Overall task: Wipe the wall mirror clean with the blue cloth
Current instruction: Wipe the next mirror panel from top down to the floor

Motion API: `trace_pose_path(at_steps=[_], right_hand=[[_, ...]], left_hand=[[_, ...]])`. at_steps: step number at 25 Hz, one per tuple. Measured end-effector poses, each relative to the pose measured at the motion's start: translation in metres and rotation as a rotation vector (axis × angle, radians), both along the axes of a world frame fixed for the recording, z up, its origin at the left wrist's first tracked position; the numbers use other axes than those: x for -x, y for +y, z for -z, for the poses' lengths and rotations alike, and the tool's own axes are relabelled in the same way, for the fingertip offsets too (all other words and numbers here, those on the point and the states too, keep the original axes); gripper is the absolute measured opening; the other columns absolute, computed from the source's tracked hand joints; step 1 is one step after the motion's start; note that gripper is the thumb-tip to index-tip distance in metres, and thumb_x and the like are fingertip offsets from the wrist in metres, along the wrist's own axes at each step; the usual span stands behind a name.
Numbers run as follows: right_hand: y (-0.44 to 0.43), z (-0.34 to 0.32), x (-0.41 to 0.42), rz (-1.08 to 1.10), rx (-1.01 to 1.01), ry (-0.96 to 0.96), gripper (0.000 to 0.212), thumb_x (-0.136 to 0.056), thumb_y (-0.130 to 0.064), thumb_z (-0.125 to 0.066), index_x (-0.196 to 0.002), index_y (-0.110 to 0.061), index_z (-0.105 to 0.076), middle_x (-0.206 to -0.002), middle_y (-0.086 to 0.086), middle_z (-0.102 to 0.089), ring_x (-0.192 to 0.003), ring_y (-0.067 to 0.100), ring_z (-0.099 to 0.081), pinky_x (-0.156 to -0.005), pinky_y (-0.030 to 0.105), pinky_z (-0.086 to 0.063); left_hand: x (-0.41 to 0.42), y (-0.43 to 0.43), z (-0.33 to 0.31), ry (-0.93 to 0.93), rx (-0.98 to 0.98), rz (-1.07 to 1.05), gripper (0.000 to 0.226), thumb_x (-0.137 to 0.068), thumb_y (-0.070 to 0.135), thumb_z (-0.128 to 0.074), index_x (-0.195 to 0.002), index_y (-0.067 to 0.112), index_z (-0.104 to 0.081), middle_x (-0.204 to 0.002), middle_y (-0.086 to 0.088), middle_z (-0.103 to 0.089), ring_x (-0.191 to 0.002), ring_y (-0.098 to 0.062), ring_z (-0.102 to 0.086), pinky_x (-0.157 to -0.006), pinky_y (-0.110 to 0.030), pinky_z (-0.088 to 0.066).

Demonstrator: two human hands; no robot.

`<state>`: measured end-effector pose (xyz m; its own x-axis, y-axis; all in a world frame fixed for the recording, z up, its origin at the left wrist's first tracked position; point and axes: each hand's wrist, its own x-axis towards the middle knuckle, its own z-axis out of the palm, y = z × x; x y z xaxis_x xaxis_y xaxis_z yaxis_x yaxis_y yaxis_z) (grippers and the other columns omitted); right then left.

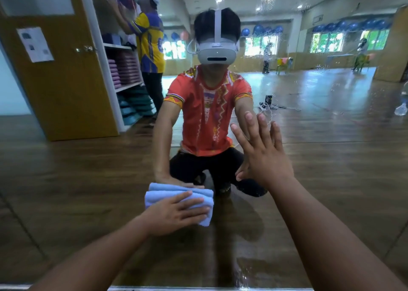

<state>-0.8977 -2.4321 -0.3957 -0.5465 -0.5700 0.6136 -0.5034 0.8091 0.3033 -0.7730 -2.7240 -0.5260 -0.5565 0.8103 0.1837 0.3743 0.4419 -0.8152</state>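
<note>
While our left hand (176,211) presses the folded blue cloth (155,199) against the wall mirror (331,158), low and centre of the frame, its fingers lie straight over the fold, pinching nothing.
Right hand (262,156): centre right, palm flat and fingers spread on the glass, holding nothing.
Droplets (262,12): upper right, unwiped.
Wet patch (247,266): bottom edge, right of centre.
Handling, in our judgement: we apply even palm pressure, overlap our strokes toward the wet areas, turn to a dry fold as needed, and wipe where the bracing palm may leave prints.
</note>
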Motion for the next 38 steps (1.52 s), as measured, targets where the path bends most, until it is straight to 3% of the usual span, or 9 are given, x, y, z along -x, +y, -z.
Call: trace_pose_path(at_steps=[5, 8, 12, 21, 25, 27, 32, 35, 38], right_hand=[[-0.003, 0.0, -0.004, -0.024, 0.038, 0.004, 0.171, -0.036, -0.073, -0.089, -0.159, -0.029, 0.023, -0.165, 0.009, 0.032, -0.153, 0.036, 0.024, -0.124, 0.059, 0.009], [0.002, 0.007, -0.009, -0.1, 0.084, 0.069, 0.16, -0.04, -0.06, -0.094, -0.164, -0.027, 0.001, -0.17, 0.012, 0.015, -0.156, 0.039, 0.006, -0.124, 0.062, -0.008], [0.032, 0.045, -0.016, -0.155, 0.09, 0.158, 0.139, -0.046, -0.055, -0.096, -0.161, -0.022, -0.026, -0.17, 0.018, -0.006, -0.155, 0.042, -0.012, -0.119, 0.063, -0.025], [0.035, 0.078, 0.005, -0.021, 0.129, 0.034, 0.158, -0.037, -0.042, -0.1, -0.163, -0.025, -0.007, -0.17, 0.014, 0.006, -0.155, 0.043, 0.006, -0.12, 0.068, -0.009], [0.034, 0.08, 0.008, -0.026, 0.13, 0.048, 0.162, -0.037, -0.045, -0.1, -0.163, -0.027, -0.001, -0.17, 0.014, 0.006, -0.155, 0.042, 0.009, -0.121, 0.067, -0.003], [0.034, 0.081, 0.009, -0.029, 0.137, 0.057, 0.163, -0.037, -0.044, -0.099, -0.163, -0.027, 0.002, -0.17, 0.013, 0.009, -0.155, 0.042, 0.01, -0.121, 0.066, -0.001], [0.036, 0.082, 0.012, -0.037, 0.129, 0.034, 0.172, -0.031, -0.048, -0.101, -0.163, -0.029, 0.007, -0.17, 0.009, 0.016, -0.155, 0.039, 0.013, -0.122, 0.063, 0.003], [0.035, 0.081, 0.013, -0.029, 0.118, 0.026, 0.174, -0.029, -0.05, -0.101, -0.162, -0.029, 0.008, -0.169, 0.009, 0.018, -0.155, 0.039, 0.015, -0.122, 0.063, 0.005], [0.036, 0.081, 0.014, -0.022, 0.118, 0.019, 0.171, -0.031, -0.048, -0.1, -0.162, -0.029, 0.007, -0.169, 0.009, 0.019, -0.154, 0.039, 0.017, -0.121, 0.062, 0.007]], left_hand=[[0.006, 0.02, -0.087, 0.205, -0.241, -0.087, 0.056, -0.098, 0.013, -0.044, -0.153, 0.021, -0.039, -0.161, -0.004, -0.032, -0.15, -0.034, -0.024, -0.123, -0.055, -0.013], [0.021, 0.034, -0.173, 0.453, -0.41, -0.109, 0.054, -0.1, 0.003, -0.041, -0.152, 0.016, -0.042, -0.158, -0.013, -0.036, -0.146, -0.041, -0.026, -0.119, -0.06, -0.023], [0.039, 0.044, -0.223, 0.562, -0.494, -0.088, 0.059, -0.092, -0.002, -0.056, -0.149, 0.012, -0.047, -0.156, -0.014, -0.04, -0.144, -0.044, -0.028, -0.121, -0.057, -0.022], [0.051, 0.062, -0.192, 0.498, -0.469, -0.03, 0.06, -0.092, 0.0, -0.047, -0.151, 0.015, -0.045, -0.159, -0.01, -0.036, -0.144, -0.044, -0.028, -0.116, -0.061, -0.028], [0.053, 0.069, -0.129, 0.35, -0.467, 0.046, 0.065, -0.092, 0.004, -0.048, -0.154, 0.021, -0.033, -0.16, -0.005, -0.029, -0.148, -0.038, -0.022, -0.12, -0.058, -0.023], [0.05, 0.07, -0.073, 0.203, -0.345, 0.039, 0.075, -0.089, 0.009, -0.057, -0.156, 0.022, -0.028, -0.164, -0.002, -0.024, -0.152, -0.034, -0.016, -0.123, -0.055, -0.014], [0.031, 0.064, 0.034, -0.043, -0.019, -0.047, 0.067, -0.091, 0.029, -0.069, -0.152, 0.027, -0.041, -0.161, 0.005, -0.034, -0.152, -0.027, -0.021, -0.124, -0.052, 0.007], [0.033, 0.064, 0.002, -0.015, -0.074, 0.041, 0.061, -0.091, 0.023, -0.07, -0.147, 0.029, -0.047, -0.161, 0.003, -0.034, -0.151, -0.03, -0.022, -0.124, -0.057, -0.004], [0.041, 0.073, -0.074, 0.118, -0.306, 0.059, 0.048, -0.103, 0.011, -0.044, -0.15, 0.023, -0.045, -0.16, -0.006, -0.036, -0.147, -0.038, -0.03, -0.115, -0.068, -0.025]])
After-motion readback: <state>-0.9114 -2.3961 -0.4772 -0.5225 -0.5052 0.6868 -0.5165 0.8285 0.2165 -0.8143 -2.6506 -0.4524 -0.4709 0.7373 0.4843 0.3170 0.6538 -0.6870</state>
